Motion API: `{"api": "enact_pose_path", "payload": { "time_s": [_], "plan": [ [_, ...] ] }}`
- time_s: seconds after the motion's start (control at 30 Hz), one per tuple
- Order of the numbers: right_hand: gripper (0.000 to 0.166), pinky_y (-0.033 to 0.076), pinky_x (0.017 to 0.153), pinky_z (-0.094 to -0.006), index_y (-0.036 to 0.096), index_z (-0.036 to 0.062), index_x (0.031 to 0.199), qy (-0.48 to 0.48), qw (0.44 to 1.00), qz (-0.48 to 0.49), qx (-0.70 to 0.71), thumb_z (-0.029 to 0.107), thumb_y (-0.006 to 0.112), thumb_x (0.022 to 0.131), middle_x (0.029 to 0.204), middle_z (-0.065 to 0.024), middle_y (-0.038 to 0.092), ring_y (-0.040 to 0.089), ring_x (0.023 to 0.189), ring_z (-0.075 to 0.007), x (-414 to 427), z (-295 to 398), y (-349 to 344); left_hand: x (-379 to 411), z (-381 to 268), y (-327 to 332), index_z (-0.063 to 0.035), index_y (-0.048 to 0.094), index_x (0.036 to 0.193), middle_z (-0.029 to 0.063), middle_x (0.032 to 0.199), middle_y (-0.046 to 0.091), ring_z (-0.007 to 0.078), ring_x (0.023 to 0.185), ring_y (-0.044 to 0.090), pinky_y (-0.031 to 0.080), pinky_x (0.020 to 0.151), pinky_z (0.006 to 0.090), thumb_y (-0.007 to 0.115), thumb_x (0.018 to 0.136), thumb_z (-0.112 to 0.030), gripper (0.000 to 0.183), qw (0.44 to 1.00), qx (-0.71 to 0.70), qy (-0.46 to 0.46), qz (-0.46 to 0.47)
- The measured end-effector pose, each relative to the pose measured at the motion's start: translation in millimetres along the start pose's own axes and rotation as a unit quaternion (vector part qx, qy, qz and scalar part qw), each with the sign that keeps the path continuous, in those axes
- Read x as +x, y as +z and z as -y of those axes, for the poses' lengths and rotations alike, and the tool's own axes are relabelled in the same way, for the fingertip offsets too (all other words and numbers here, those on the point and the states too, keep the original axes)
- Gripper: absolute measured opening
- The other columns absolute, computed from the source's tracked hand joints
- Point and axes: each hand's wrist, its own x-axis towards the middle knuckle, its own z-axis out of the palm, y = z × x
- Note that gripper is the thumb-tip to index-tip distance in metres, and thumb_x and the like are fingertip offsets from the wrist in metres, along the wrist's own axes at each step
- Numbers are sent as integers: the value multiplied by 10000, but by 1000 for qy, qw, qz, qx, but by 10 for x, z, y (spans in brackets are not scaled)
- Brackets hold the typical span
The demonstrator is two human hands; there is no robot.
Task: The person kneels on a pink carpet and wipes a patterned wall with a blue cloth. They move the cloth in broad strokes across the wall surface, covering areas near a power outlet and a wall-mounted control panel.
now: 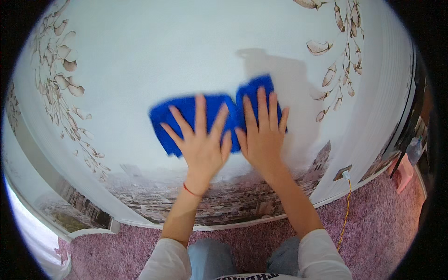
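A blue cloth [187, 101] lies spread against a white wall with a printed mural [168, 52]. My left hand [202, 143] presses flat on its left part, fingers splayed, with a thin red band around the wrist. On the right part of the cloth rests my right hand [265, 136], palm down, its fingers closer together. Between the hands the cloth is creased and dips at its upper edge. Both hands hold the cloth to the wall; slight blur softens the hands and the cloth. A shadow falls on the wall to the right.
Purple carpet [245, 241] meets the wall at a white baseboard [241, 227]. At lower right, a plug sits in a wall socket [343, 173], with a yellow cord [346, 210] trailing down. A pink plastic item [405, 173] stands far right; white fabric [38, 231] hangs at lower left.
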Motion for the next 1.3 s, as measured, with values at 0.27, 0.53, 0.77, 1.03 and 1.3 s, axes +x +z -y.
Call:
{"api": "enact_pose_path", "payload": {
  "time_s": [0.27, 0.53, 0.77, 1.03, 1.3],
  "plan": [
    [816, 141, 1102, -693, 430, 111, 1485, 4, 1000, 11, -15, 587, 611, 848, 1587, -282, 186, 167, 1451, -506, -440, -54, 93, -661, 312, -44, -106, 686, 1146, 196, 1340, 478, 586, 1390, 253, 33, 1110, 721, 701, 793, -210, 368, 966, -253, 51, -20],
    [739, 212, 1124, -618, 436, 183, 1476, -73, 982, -171, 34, 481, 677, 844, 1581, -212, 247, 222, 1450, -432, 1471, 739, -12, 783, 1292, -549, -308, 545, 1402, 149, 1607, 249, 629, 1409, 52, 42, 1052, 784, 660, 791, -334, 623, 988, 4, -39, -151],
    [649, 277, 1080, -584, 524, 214, 1424, -139, 989, 43, 0, 503, 639, 854, 1568, -172, 317, 288, 1439, -365, 48, 693, 255, -673, 880, -198, -274, 631, 1314, 195, 1562, 324, 666, 1387, 36, -20, 1066, 767, 616, 792, -435, 547, 998, -10, -58, 38],
    [693, 206, 1062, -689, 505, 217, 1447, -31, 999, 23, -22, 565, 626, 860, 1578, -220, 279, 243, 1450, -432, -621, -220, 125, -879, 251, 148, -393, 615, 1310, 236, 1542, 322, 711, 1347, 38, 17, 997, 831, 673, 782, -611, 575, 998, -32, -45, 28],
    [809, 149, 1109, -665, 373, 122, 1516, -133, 959, -192, -159, 586, 578, 886, 1588, -249, 226, 213, 1440, -501, 1402, -1269, -610, 1295, -331, -116, -228, 506, 1448, 168, 1600, 263, 603, 1412, 122, 68, 1115, 702, 559, 900, -439, 589, 993, 9, -4, -120]
  ]
}}
